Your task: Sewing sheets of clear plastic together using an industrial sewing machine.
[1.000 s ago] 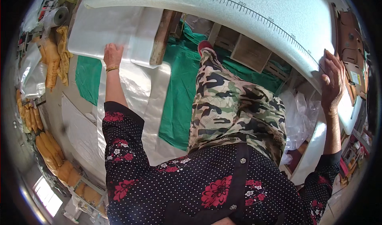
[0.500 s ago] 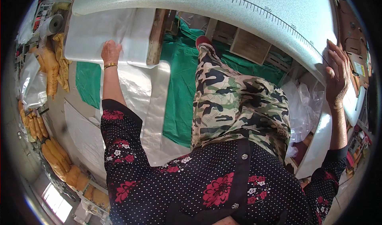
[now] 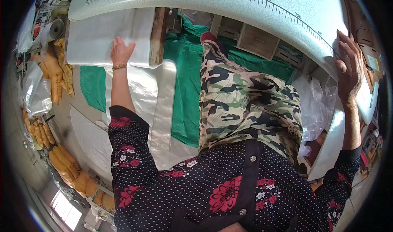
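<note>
My left hand (image 3: 122, 52) lies flat on a stack of clear plastic sheets (image 3: 92, 39), its thumb spread and its fingers stretched forward. A wooden block (image 3: 157, 37) stands along the stack's right side. More glossy plastic film (image 3: 143, 92) hangs from the stack toward me. At the right end of a pale speckled tabletop (image 3: 196, 0) with a printed ruler scale, my right hand (image 3: 350, 70) rests with its fingers extended. Its palm is against the table's rounded edge, and I see nothing held in it.
Green sheeting (image 3: 182, 88) covers the floor below, beside my camouflage-covered lap (image 3: 245, 105). Wooden crates (image 3: 258, 41) stand under the table. Crumpled clear plastic (image 3: 315, 105) bunches at the right. Yellow-orange bundles (image 3: 63, 166) line the left, with a roll (image 3: 53, 30) farther back.
My left hand has opened from a curled grip near the stack's front edge and slid slightly right and forward, fingers now flat. My right hand stays at the table's end.
</note>
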### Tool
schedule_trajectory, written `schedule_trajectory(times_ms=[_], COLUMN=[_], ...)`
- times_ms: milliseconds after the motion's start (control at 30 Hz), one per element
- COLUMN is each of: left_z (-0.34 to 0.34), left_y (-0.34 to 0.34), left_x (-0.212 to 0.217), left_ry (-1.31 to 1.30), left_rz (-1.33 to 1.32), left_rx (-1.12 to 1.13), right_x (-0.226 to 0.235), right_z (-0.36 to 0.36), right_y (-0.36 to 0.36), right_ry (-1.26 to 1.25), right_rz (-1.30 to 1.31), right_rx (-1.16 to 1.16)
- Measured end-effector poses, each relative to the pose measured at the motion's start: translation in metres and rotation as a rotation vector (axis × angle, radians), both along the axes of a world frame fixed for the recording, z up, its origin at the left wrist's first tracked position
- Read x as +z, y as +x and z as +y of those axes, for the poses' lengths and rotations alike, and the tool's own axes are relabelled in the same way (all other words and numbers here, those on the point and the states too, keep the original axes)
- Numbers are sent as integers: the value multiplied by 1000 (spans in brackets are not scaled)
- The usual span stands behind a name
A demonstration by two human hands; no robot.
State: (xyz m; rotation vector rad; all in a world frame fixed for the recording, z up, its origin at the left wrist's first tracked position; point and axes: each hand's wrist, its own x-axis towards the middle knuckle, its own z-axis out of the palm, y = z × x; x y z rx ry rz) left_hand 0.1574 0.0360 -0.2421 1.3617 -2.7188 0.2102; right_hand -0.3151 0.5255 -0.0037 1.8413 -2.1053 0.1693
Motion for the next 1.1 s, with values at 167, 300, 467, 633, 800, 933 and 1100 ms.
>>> schedule_trajectory(times_ms=[167, 300, 467, 633, 800, 933, 1100], left_z=[-9, -13, -11, -21, -25, -3, 58], left_y=[-26, -36, -35, -32, -26, -20, -28], left_x=[5, 2, -13, -17, 3, 11, -1], left_ry=[230, 230, -12, -46, -10, -20, 24], left_rz=[-282, -387, -235, -231, -294, -329, -326], left_rx=[233, 228, 267, 157, 43, 47, 65], right_x=[-1, 0, 2, -1, -6, -9, -7], right_z=[1, 3, 4, 4, 8, 5, -4], right_y=[-2, -3, -4, -4, -6, -4, 8], right_ry=[-12, 4, 12, -8, -33, -74, -115], right_rz=[-35, -59, -52, -50, -98, -96, -100], right_rx=[2, 2, 11, 21, -16, 2, -37])
